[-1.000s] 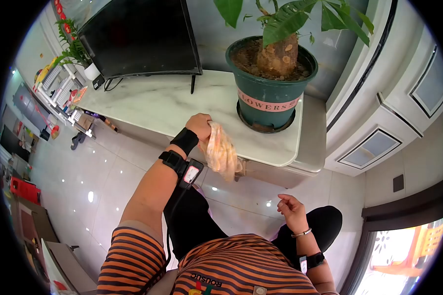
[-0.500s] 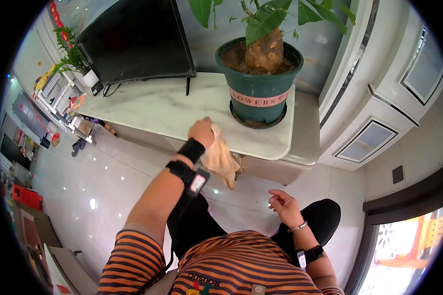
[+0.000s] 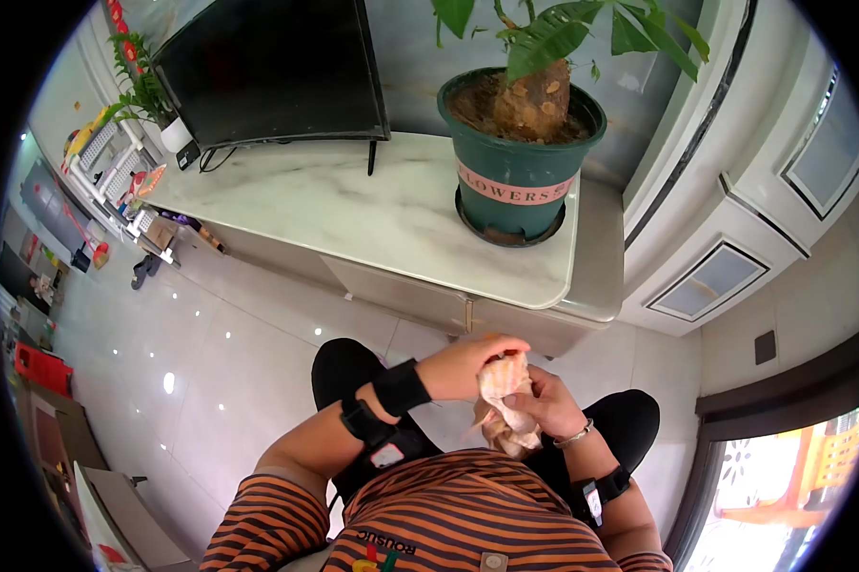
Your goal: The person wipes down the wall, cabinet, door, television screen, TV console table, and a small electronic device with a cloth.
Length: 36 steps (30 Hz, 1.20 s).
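A crumpled pale cloth with a yellowish pattern is bunched between my two hands, above my lap. My left hand grips its upper part from the left, fingers curled over the top. From the right, my right hand pinches it, the thumb pressed on the front. Loose folds of cloth hang below the hands. Beyond them stands a low cabinet with a white marbled top; both hands are apart from it.
A green flowerpot with a thick-stemmed plant stands on the cabinet's right end, in a dark saucer. A black television stands farther left. A small potted plant and a white rack are at far left. White cupboards rise at right.
My left hand has lifted the cloth off the cabinet top and brought it back towards my body. My right hand has closed on the cloth too. The view has shifted slightly.
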### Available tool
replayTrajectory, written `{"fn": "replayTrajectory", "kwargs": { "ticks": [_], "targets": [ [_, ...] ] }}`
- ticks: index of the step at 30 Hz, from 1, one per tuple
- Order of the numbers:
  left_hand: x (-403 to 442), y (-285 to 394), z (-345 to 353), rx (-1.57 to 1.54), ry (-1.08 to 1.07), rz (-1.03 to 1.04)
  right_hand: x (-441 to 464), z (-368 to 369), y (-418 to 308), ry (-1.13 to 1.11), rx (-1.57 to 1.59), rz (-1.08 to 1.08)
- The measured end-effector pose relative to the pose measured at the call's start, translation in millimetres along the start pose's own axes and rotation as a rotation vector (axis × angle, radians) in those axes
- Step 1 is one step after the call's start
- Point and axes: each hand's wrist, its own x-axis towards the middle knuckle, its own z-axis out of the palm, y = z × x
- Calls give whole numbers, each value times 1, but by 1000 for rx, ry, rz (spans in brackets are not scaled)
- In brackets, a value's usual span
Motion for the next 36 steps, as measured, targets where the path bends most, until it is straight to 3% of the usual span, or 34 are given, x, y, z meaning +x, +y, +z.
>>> {"fn": "replayTrajectory", "kwargs": {
  "ticks": [2,6,9,12,14,18,20,24,26,28,30,31,34,36],
  "targets": [
    [-10,-2,-22,-19,-47,33,8,11,-17,-8,-155,-56],
    [-40,-16,-53,-471,154,-2,40,44,-51,43,-487,-234],
    [-61,-29,-65,-493,567,-3,75,75,-73,118,-572,-417],
    [-83,-44,-81,-561,851,-106,119,104,-94,302,-651,-539],
    [-98,-64,-86,-546,1105,-268,162,109,-107,363,-982,-740],
    [-107,-87,-73,-581,1209,-275,231,92,-56,333,-1678,-1038],
    [-99,-103,-56,-601,1173,-254,232,94,-53,286,-1661,-841],
    [-82,-110,-4,-793,946,-417,212,97,-67,196,-1677,-484],
    [-74,-98,12,-933,860,-454,186,88,-63,227,-1645,-527],
    [-66,-85,22,-1070,842,-485,145,94,-75,162,-1624,-406],
    [-60,-91,41,-1052,685,-254,128,82,-72,-159,-1554,-45],
    [-61,-93,50,-1031,599,-149,121,70,-60,-139,-1436,-96],
    [-64,-89,56,-1301,673,-448,108,38,-36,-36,-1167,-229],
    [-70,-111,51,-1450,900,-370,92,30,-42,75,-1103,-275]
  ]
}}
